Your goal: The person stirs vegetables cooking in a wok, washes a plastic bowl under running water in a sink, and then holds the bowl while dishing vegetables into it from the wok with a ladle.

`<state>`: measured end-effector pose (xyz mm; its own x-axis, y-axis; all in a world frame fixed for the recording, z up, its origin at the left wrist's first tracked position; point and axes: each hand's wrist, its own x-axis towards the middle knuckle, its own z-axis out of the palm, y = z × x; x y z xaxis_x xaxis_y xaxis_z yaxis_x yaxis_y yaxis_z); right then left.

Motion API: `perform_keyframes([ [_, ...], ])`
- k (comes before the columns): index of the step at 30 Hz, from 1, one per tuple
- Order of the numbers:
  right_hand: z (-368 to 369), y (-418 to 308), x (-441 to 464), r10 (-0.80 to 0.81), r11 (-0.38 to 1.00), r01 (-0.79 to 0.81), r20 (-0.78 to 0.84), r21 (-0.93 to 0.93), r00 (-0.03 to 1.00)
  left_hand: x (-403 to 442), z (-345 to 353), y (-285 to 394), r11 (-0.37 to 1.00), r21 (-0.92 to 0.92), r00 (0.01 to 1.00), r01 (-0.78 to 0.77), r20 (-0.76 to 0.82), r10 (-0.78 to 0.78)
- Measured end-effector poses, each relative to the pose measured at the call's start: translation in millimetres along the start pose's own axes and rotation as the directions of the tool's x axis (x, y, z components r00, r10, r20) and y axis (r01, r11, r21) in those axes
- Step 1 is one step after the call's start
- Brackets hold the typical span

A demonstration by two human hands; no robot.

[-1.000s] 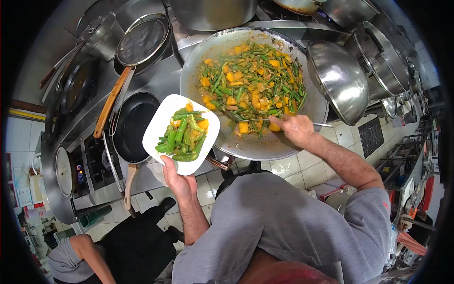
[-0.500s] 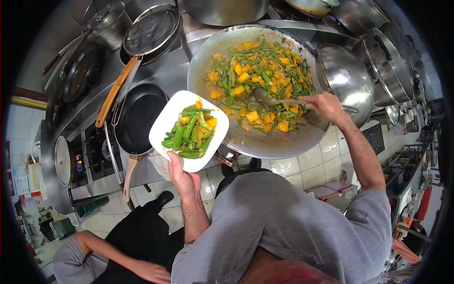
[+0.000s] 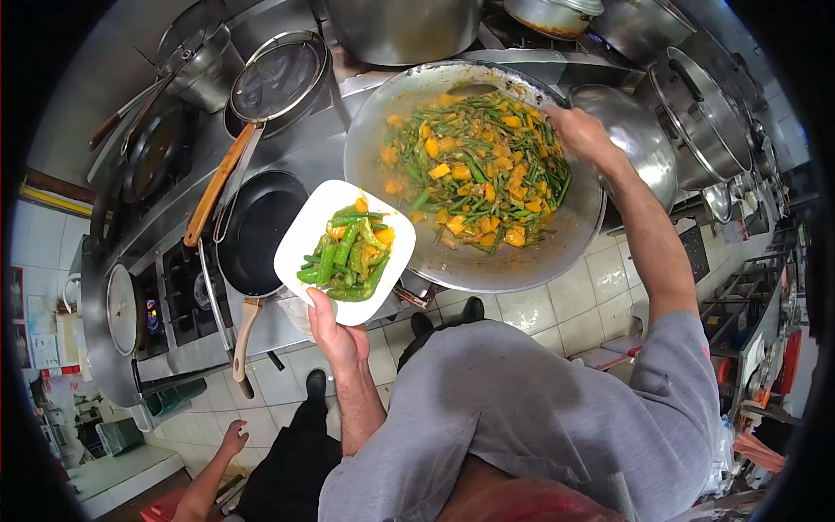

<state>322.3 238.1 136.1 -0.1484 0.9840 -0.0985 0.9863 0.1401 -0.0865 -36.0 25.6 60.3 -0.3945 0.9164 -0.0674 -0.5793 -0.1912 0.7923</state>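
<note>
My left hand point(image 3: 339, 335) holds a white square plate point(image 3: 300, 233) from below, thumb on its near rim. Green beans and orange squash chunks point(image 3: 352, 252) are heaped on the plate. To its right is a large metal wok point(image 3: 500, 277) full of cut green beans and orange chunks point(image 3: 487, 174) in sauce. My right hand point(image 3: 578, 135) is closed round the handle of a cooking spoon at the wok's far right rim. The metal spoon head point(image 3: 472, 89) shows at the far side of the food, partly covered.
A black frying pan point(image 3: 257, 230) and a wooden-handled strainer point(image 3: 278, 78) lie left of the plate. A large pot point(image 3: 404, 30) stands behind the wok, and a metal bowl point(image 3: 631, 130) at its right. Another person's hand point(image 3: 233, 435) is at lower left.
My right hand has moved left and away from me, taking the spoon from the middle of the food to the far side. The plate stays nearly in place. The other person's arm has shifted.
</note>
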Motion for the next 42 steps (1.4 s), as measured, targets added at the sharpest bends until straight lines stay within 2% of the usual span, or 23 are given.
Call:
perform_keyframes([
  [1, 1.3, 4.6, 11.8, 0.003, 1.0, -0.003, -0.005, 0.003, 1.0, -2.5, 0.7, 1.7, 1.0, 0.0, 1.0, 0.01, -0.013, -0.01],
  [3, 13.7, 16.4, 40.1, 0.112, 0.97, -0.117, -0.034, -0.214, 0.993, -5.6, -2.1, 2.7, 1.0, 0.002, 1.0, 0.019, -0.025, -0.019],
  [4, 18.9, 23.4, 48.4, 0.11, 0.966, -0.121, -0.059, -0.228, 0.992, -5.8, -6.8, 0.9, 1.0, 0.009, 1.0, 0.021, -0.015, -0.021],
  [9, 69.9, 41.3, 74.2, 0.089, 0.972, -0.073, 0.06, -0.221, 0.994, -6.6, -4.7, -1.1, 1.0, 0.008, 1.0, 0.001, -0.028, -0.001],
  [11, 76.5, 39.7, 69.6, 0.062, 0.997, -0.049, 0.209, -0.064, 0.976, -5.0, -2.0, -1.5, 1.0, 0.012, 1.0, 0.018, -0.014, -0.018],
  [12, 89.7, 52.6, 71.7, -0.02, 0.999, 0.028, 0.182, -0.042, 0.983, -3.7, -0.9, -1.9, 1.0, 0.011, 1.0, 0.018, -0.007, -0.018],
  [15, 62.4, 36.1, 27.3, -0.089, 0.993, 0.098, 0.135, -0.064, 0.987, 1.3, 1.3, -6.8, 1.0, 0.009, 1.0, 0.024, -0.017, -0.024],
  [16, 56.5, 30.2, 12.7, -0.087, 0.993, 0.096, 0.134, -0.068, 0.987, 3.9, 1.6, -8.6, 1.0, 0.004, 0.999, 0.029, -0.021, -0.029],
  [18, 49.2, 20.4, -15.6, -0.025, 0.975, 0.047, 0.099, -0.219, 0.995, 8.3, 2.6, -11.2, 0.999, -0.002, 0.999, 0.037, -0.028, -0.037],
  [22, 42.6, 13.4, -66.8, -0.039, 0.952, 0.048, 0.036, -0.303, 0.999, 14.0, 4.8, -14.7, 0.998, -0.003, 0.998, 0.061, -0.013, -0.061],
  [24, 35.1, 14.7, -86.6, -0.158, 0.93, 0.115, -0.097, -0.348, 0.983, 15.9, 6.0, -14.8, 0.998, -0.002, 0.998, 0.057, -0.005, -0.057],
  [27, 14.5, 25.0, -80.2, -0.223, 0.904, 0.154, -0.132, -0.4, 0.966, 15.8, 7.5, -14.7, 0.999, -0.018, 0.999, 0.041, -0.018, -0.041],
  [28, 18.4, 36.4, -65.0, -0.26, 0.891, 0.134, -0.245, -0.435, 0.934, 15.3, 6.3, -15.0, 0.999, -0.019, 0.999, 0.047, -0.015, -0.047],
  [30, 15.8, 45.4, -31.2, -0.264, 0.904, 0.116, -0.325, -0.412, 0.908, 13.5, 5.6, -14.8, 0.999, -0.024, 0.999, 0.048, -0.011, -0.048],
  [34, 8.5, 38.4, 45.4, -0.042, 0.936, -0.016, -0.158, -0.353, 0.986, 3.8, 6.0, -10.7, 0.999, -0.002, 0.998, 0.042, -0.038, -0.042],
  [35, 9.3, 42.2, 66.6, -0.051, 0.937, -0.009, -0.161, -0.351, 0.986, 0.3, 6.2, -10.5, 0.999, 0.002, 0.998, 0.036, -0.061, -0.036],
  [37, 25.8, 46.6, 107.8, -0.029, 0.902, 0.017, -0.021, -0.43, 0.999, -6.8, 1.7, -9.2, 1.0, 0.015, 0.998, 0.021, -0.062, -0.02],
  [38, 33.3, 47.5, 123.1, -0.042, 0.903, 0.028, -0.023, -0.428, 0.999, -9.5, 0.1, -8.5, 1.0, 0.016, 0.997, 0.026, -0.079, -0.025],
  [40, 47.0, 42.7, 140.4, -0.186, 0.945, 0.191, 0.043, -0.264, 0.982, -15.5, -1.9, -7.6, 1.0, 0.02, 0.994, 0.021, -0.11, -0.018],
  [41, 52.7, 35.3, 145.7, -0.198, 0.944, 0.202, 0.043, -0.26, 0.979, -17.3, -4.1, -8.3, 1.0, 0.024, 0.993, 0.013, -0.118, -0.01],
  [42, 60.0, 27.1, 149.8, -0.279, 0.943, 0.3, 0.148, -0.145, 0.949, -19.2, -7.4, -9.9, 1.0, 0.027, 0.991, 0.009, -0.134, -0.005],
])
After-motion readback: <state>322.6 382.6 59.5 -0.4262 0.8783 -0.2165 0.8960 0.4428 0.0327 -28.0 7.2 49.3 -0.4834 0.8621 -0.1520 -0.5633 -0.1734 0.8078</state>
